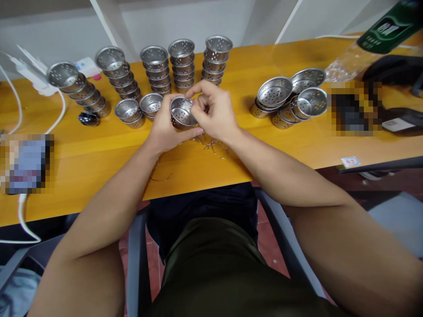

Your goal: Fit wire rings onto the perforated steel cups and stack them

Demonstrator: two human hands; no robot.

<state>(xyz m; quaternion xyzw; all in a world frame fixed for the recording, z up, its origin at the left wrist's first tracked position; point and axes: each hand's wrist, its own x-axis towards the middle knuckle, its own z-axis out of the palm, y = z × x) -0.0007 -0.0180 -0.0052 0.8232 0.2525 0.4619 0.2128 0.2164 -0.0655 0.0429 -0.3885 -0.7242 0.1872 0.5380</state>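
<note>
My left hand (165, 127) grips a small perforated metal cup (180, 112), tilted with its mouth facing me, just above the yellow table (99, 149). My right hand (214, 110) is closed at the cup's right rim, fingertips pinched on it; whether a wire is between them I cannot tell. Thin wire rings (211, 145) lie on the table under my hands. Another wire piece (160, 176) lies nearer the front edge.
Stacks of the same cups (181, 64) line the back of the table, with leaning stacks at the left (82, 90). Loose cups (291, 97) sit in a heap at the right. A plastic bottle (370, 39) lies at the far right, white cables (20, 105) at the left.
</note>
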